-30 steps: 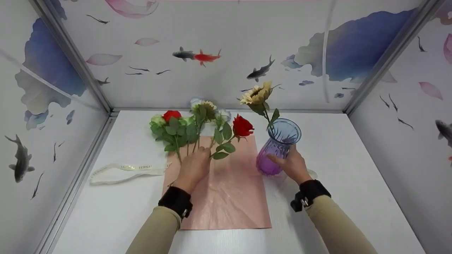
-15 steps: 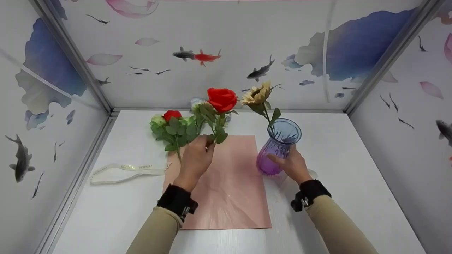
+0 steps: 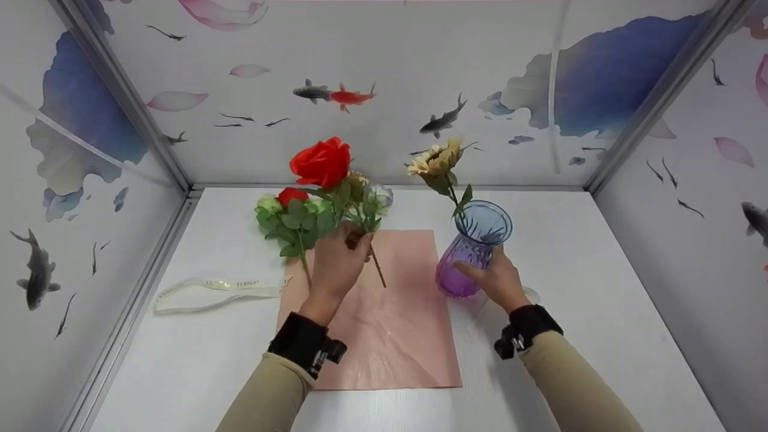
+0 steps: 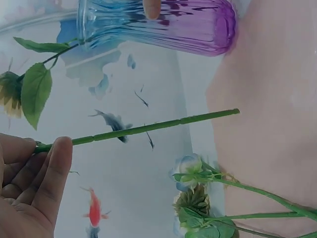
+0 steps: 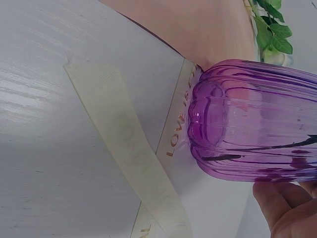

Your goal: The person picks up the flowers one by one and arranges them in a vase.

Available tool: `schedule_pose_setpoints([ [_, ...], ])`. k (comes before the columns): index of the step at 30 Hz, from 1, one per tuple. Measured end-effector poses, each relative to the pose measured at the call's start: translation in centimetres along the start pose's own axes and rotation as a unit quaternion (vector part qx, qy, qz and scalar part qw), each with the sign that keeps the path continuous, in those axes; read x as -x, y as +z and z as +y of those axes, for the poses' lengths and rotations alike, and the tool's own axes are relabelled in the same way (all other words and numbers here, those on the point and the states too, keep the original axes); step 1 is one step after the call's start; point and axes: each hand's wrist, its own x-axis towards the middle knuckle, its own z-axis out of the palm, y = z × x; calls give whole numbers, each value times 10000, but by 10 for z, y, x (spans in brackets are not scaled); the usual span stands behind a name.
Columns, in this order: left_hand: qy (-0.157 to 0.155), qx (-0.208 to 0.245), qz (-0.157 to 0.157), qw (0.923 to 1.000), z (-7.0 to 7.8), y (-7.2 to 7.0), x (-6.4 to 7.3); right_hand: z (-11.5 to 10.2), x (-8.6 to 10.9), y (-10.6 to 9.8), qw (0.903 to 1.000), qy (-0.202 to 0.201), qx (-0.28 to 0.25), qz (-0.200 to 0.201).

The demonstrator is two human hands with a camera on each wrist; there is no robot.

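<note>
Between thumb and fingers, my left hand (image 3: pixel 339 258) pinches the stem of a red rose (image 3: pixel 322 162). Its bloom is raised above the other flowers. In the left wrist view the bare green stem (image 4: pixel 148 127) juts out past the fingertips, free of the table. My right hand (image 3: pixel 503 281) grips the lower side of a ribbed glass vase (image 3: pixel 453 270), blue at the rim and purple at the base. One yellow sunflower (image 3: pixel 437 161) stands in the vase, leaning left over the rim. The fingers behind the vase are partly hidden.
More flowers (image 3: pixel 294 222), with red, green and pale blooms, lie at the back left, partly on a pink wrapping sheet (image 3: pixel 396 336). A white lettered ribbon (image 3: pixel 210 288) lies on the left. Another ribbon (image 5: pixel 133 144) lies by the vase base. Printed walls enclose the table.
My left hand has lifted the red rose; its bloom swung up and to the left, and the stem end now points down right. The right hand and vase have stayed in place.
</note>
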Motion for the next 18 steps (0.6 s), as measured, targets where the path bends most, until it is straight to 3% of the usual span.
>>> schedule_pose_setpoints([
  [9,69,771,-77,9970,21,-3,0,1,-1,0,10000,13,-69,-22],
  [14,184,1558,4,9876,33,-3,1,1,-1,0,10000,-32,58,-14],
  [18,351,1903,57,9811,45,-3,1,1,0,0,9998,-110,187,52],
])
